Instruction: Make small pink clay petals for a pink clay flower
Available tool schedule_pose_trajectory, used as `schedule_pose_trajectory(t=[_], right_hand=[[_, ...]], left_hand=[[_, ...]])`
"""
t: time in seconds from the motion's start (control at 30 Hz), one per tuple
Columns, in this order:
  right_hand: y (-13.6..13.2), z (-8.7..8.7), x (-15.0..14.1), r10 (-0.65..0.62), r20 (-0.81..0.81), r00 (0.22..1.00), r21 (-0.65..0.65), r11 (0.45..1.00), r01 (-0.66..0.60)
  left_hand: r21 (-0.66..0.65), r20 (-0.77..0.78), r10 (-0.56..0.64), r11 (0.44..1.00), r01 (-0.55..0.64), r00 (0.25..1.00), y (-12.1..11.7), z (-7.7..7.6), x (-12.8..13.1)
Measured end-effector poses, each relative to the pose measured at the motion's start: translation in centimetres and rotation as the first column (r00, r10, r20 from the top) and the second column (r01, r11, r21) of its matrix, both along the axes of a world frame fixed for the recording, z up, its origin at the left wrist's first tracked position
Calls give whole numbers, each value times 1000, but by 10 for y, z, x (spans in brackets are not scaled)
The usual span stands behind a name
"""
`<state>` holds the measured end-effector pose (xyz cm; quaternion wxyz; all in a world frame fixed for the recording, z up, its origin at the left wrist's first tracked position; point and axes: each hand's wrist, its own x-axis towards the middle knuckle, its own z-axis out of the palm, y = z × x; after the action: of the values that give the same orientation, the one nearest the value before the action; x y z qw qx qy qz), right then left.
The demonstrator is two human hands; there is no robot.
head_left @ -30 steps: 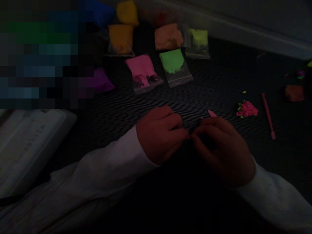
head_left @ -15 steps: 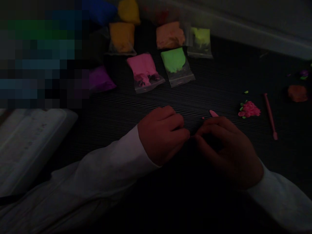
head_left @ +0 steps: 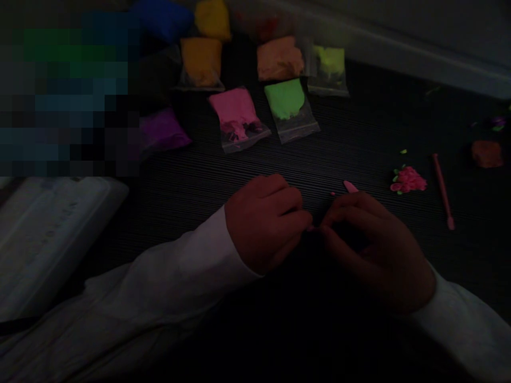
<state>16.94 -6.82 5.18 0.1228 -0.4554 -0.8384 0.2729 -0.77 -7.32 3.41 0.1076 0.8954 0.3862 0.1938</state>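
Observation:
A small strip of pink modelling clay [head_left: 314, 229] spans the gap between my two hands. My left hand [head_left: 269, 221] is closed, its thumb and finger pinching one end. At the other end, the thumb and forefinger of my right hand [head_left: 371, 244] are pressed together on it. Just beyond the right knuckles lies a pink pointed piece [head_left: 350, 186], its near end hidden by the hand. Beside that is a tiny pink crumb [head_left: 332, 193]. Farther right sits a cluster of small pink clay petals with green bits [head_left: 411, 180], next to a pink modelling tool [head_left: 443, 191].
Clear bags of clay stand behind the hands: pink [head_left: 235, 109], green [head_left: 285, 98], orange [head_left: 202, 58], peach [head_left: 280, 58], yellow-green [head_left: 330, 61] and purple [head_left: 165, 129]. A reddish-brown lump [head_left: 487, 153] lies far right. A white box [head_left: 56, 234] is at left. Upper left is pixelated.
Both hands stay nearly in place; the fingertips have shifted slightly, and more of the pink strip shows between them. The things on the table have not moved.

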Motion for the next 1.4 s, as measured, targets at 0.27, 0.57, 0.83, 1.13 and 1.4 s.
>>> schedule_pose_trajectory(t=[0.27,0.57,0.83,1.13,1.4], right_hand=[[-1,-1,4,34,36,999,5,999,-34],[-2,-1,8,67,32,997,-10,998,-67],[-2,-4,5,55,55,997,43,997,-57],[-2,-5,2,36,75,997,72,997,-41],[-3,-7,0,26,83,996,103,994,-34]], left_hand=[[-23,-16,-63,998,63,998,-3,0,1],[-40,-12,-48,998,47,999,-4,3,1],[0,-15,-23,1000,23,1000,-3,3,0],[-3,-7,-41,999,41,999,-4,2,2],[-12,-29,-51,999,51,998,-5,2,2]])
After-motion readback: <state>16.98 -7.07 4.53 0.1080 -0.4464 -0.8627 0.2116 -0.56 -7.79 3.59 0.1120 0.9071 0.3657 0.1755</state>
